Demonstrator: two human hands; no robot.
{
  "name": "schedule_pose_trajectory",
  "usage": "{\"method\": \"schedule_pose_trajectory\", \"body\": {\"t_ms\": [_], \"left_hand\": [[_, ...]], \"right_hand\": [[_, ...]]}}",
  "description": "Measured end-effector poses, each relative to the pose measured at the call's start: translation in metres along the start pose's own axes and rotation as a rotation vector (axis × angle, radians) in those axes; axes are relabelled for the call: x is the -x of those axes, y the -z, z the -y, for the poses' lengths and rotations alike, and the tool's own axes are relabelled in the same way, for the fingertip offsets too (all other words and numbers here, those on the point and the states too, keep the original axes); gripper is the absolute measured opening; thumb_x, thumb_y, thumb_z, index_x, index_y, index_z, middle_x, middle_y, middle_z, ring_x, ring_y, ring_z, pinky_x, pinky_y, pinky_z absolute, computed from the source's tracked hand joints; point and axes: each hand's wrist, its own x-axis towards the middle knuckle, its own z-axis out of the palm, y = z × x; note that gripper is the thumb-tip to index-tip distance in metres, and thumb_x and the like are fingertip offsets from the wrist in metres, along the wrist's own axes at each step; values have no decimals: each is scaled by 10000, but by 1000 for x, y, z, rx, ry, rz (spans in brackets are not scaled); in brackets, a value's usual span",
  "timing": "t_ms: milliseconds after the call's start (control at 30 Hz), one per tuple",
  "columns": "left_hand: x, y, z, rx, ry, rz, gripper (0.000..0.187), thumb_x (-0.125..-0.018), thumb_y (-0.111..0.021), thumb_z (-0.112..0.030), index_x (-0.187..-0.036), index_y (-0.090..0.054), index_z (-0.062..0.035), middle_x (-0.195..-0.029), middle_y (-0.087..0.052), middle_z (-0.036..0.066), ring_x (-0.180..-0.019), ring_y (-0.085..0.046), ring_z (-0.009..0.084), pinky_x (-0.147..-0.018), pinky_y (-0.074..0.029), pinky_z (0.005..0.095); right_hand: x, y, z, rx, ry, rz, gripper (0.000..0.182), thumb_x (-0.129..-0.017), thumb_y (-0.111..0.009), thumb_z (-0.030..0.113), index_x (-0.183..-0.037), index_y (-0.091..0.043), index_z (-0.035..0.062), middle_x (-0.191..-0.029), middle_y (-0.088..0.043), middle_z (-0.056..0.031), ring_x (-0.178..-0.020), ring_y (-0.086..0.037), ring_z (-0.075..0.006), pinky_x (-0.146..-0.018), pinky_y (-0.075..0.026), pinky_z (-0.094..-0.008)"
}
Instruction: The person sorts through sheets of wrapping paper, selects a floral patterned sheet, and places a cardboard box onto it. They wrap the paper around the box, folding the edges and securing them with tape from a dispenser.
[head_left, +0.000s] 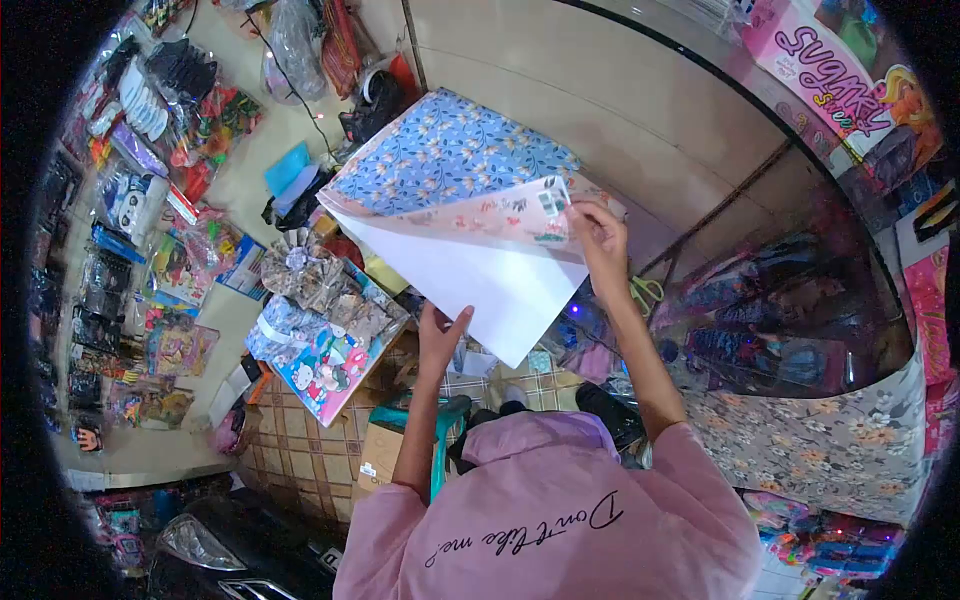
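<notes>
A large sheet of wrapping paper (490,280) spreads in front of me, mostly plain white side up. Its upper strip shows pink with small flower prints. My right hand (600,240) pinches the sheet at its upper right corner. At the lower left edge, my left hand (440,335) grips the paper between thumb and fingers. Behind this sheet lies blue floral wrapping paper (450,145), partly covered by it. To the left of my left hand is a stack with a Hello Kitty patterned sheet (330,365) and a grey bow-topped bundle (310,275).
Green-handled scissors (648,292) lie beside my right forearm. A glass display case (770,330) stands on the right, and packaged goods (190,260) hang along the left wall. Below are a green stool (445,430), a cardboard box (380,455) and a black motorbike (240,550).
</notes>
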Motion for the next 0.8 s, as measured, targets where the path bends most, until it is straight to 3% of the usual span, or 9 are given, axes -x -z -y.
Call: {"method": "schedule_pose_trajectory", "body": {"t_ms": [67,167,200,300,333,433,567,667,800], "left_hand": [[3,-11,24,-452,-368,-412,633,-841,-714,-179,-1342,-394,38,-1302,-469,168,-1194,-452,225,-1006,-361,355],[6,-20,-25,-208,-385,-355,674,-832,-706,-121,-1373,-344,53,-1340,-410,225,-1241,-410,323,-1038,-322,418],[5,-21,-38,-107,-324,-190,652,-917,-616,-269,-1409,-304,24,-1360,-414,206,-1248,-425,342,-1053,-324,424],[-8,-31,-65,915,57,120,671,-975,-444,-470,-1421,-294,9,-1410,-383,192,-1265,-434,335,-1056,-340,441],[-11,-29,-76,1075,203,154,717,-976,-310,-577,-1412,-323,-9,-1421,-396,172,-1274,-444,301,-1051,-361,439],[-13,-24,-71,1110,227,220,691,-974,-348,-561,-1403,-338,-19,-1385,-447,156,-1272,-448,277,-1034,-381,436],[-5,-31,-57,924,285,87,637,-966,-425,-526,-1355,-396,-21,-1283,-516,121,-1204,-503,226,-957,-441,387],[9,-35,-60,866,338,-77,500,-953,-556,-369,-1290,-456,-15,-1160,-590,103,-1052,-586,186,-836,-488,318],[5,-27,-6,575,233,-28,339,-896,-661,-177,-1159,-545,3,-973,-653,64,-847,-626,144,-712,-491,265]], "right_hand": [[-7,-2,2,-11,72,-79,139,-912,-605,75,-930,-654,-54,-1071,-592,-59,-967,-542,-101,-844,-423,-229],[-15,-2,7,-49,39,-64,146,-907,-609,84,-958,-672,-36,-1113,-586,-64,-1019,-537,-124,-857,-433,-251],[-16,1,6,-51,-2,-27,153,-908,-610,93,-962,-677,-33,-1126,-586,-65,-1035,-537,-140,-878,-429,-265],[-9,7,0,-120,-149,195,176,-903,-625,122,-982,-695,-19,-1170,-587,-73,-1085,-529,-181,-934,-411,-307],[-4,8,-4,-155,-203,286,185,-901,-632,133,-990,-701,-14,-1186,-588,-77,-1102,-525,-194,-951,-404,-321],[7,12,-12,-102,-291,435,208,-895,-645,164,-1008,-714,4,-1221,-588,-90,-1151,-502,-202,-963,-401,-336],[13,10,-14,-89,-343,344,219,-890,-658,181,-987,-714,-7,-1138,-629,-101,-1111,-528,-174,-933,-420,-315],[10,6,-19,-87,-212,100,225,-890,-663,175,-968,-699,-33,-1060,-650,-94,-1006,-572,-145,-885,-441,-285],[-10,-3,1,-124,-141,-191,268,-911,-654,206,-950,-668,-59,-948,-626,-15,-879,-543,-73,-825,-412,-219]]}}
